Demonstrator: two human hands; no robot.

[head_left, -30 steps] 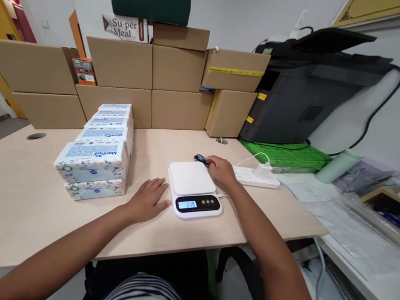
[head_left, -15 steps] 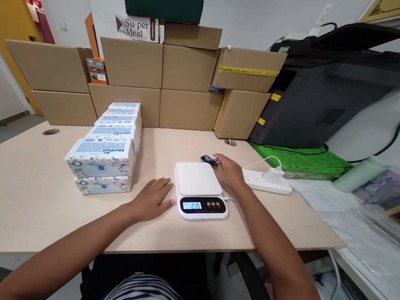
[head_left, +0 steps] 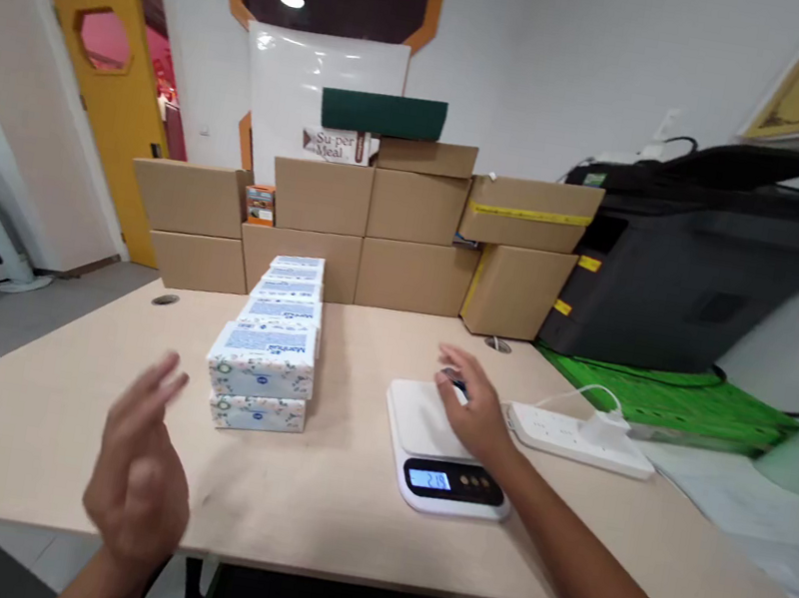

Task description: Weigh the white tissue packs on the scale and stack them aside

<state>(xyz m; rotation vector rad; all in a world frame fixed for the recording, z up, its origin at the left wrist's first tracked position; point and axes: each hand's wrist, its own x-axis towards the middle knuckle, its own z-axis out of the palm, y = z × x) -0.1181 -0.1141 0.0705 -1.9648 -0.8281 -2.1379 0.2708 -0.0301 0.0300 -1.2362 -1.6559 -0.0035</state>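
Note:
A white kitchen scale (head_left: 425,422) with a lit blue display (head_left: 437,480) sits on the light wooden desk (head_left: 337,501). My right hand (head_left: 474,409) hovers over the scale's far right corner, fingers spread, holding nothing. A small dark object (head_left: 456,382) lies just behind those fingers; I cannot tell whether they touch it. My left hand (head_left: 140,475) is lifted off the desk at the near left, open, blurred, palm turned inward. A double row of stacked tissue packs (head_left: 268,351) stands to the left of the scale.
Cardboard boxes (head_left: 409,240) are stacked along the desk's back edge. A white power strip (head_left: 560,436) with a plugged charger lies right of the scale. A black printer (head_left: 713,278) stands on a green mat (head_left: 686,405). A yellow door (head_left: 110,91) is at far left.
The view has tilted up and swung left. My left hand has lifted off the desk beside the scale and pulled back toward me. My right hand has risen with its fingers spread.

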